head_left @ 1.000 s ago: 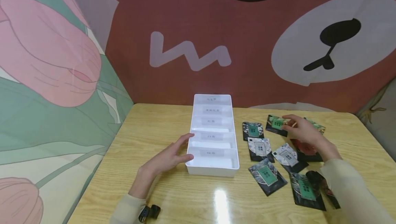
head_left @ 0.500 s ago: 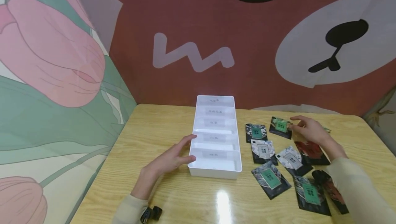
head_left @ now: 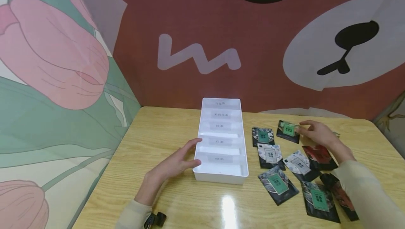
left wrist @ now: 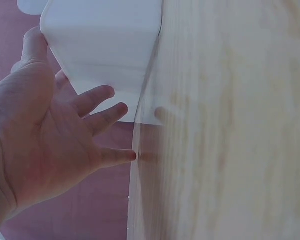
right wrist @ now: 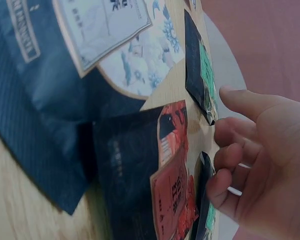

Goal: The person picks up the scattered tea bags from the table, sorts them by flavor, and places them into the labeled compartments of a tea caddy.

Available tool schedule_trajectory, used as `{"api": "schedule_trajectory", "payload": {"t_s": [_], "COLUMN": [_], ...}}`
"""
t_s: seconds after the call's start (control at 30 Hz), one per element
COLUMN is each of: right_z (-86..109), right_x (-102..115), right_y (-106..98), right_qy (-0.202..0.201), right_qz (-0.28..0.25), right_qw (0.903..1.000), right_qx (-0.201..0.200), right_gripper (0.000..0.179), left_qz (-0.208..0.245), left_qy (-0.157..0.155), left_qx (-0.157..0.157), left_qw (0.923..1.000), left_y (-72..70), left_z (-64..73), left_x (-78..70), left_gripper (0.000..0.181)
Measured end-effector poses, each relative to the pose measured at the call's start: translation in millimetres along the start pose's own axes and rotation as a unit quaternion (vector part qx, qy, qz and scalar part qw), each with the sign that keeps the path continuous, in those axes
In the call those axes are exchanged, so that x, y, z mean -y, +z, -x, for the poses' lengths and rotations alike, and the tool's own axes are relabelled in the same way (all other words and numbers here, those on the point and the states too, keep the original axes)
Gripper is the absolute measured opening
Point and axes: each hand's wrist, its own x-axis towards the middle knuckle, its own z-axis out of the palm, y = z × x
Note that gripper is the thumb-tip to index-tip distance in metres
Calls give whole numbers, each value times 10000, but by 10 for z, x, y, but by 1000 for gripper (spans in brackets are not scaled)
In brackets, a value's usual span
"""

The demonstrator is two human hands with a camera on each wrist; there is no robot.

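My left hand (head_left: 174,162) lies along the left side of a long white compartment box (head_left: 220,178), thumb and index fingertips at its rim. In the left wrist view its fingers (left wrist: 106,118) spread along the box's outer wall (left wrist: 97,55). My right hand (head_left: 317,134) hovers at the right edge of a black tea packet with a green label (head_left: 288,130) at the back. In the right wrist view the fingers (right wrist: 229,156) are loosely bent, with that green-labelled packet (right wrist: 200,70) just beyond the thumb. Another packet (right wrist: 204,195) is partly behind the fingers.
Several tea packets lie right of the box: a white-labelled one (head_left: 270,155), another white-labelled one (head_left: 300,165), a red one (head_left: 319,157) and a green-labelled one (head_left: 278,184) among them. My right sleeve overlaps a dark red packet (head_left: 345,199). A printed wall (head_left: 177,88) stands behind the table.
The whole head view has shifted slightly right and down. My right hand has drawn a little right of the green-labelled packet, which stays on the table. My left hand stays at the box.
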Motion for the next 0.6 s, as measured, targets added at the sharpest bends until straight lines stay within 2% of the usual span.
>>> {"api": "schedule_trajectory", "payload": {"t_s": [0.2,0.5,0.6], "right_z": [-16,-12,-16], "right_x": [-5,-2,12], "right_y": [26,21,16], "right_qy": [352,746,725], "right_qz": [17,347,524], "right_qw": [9991,9965,9960], "right_qx": [230,162,69], "right_gripper": [92,103,103], "left_qz": [-22,18,40], "left_qy": [-29,-5,-39], "left_qx": [-24,51,42], "left_qw": [10000,10000,10000], "left_y": [8,9,6], "left_z": [5,-2,2], "left_x": [-8,-7,-10], "left_gripper": [71,70,69]}}
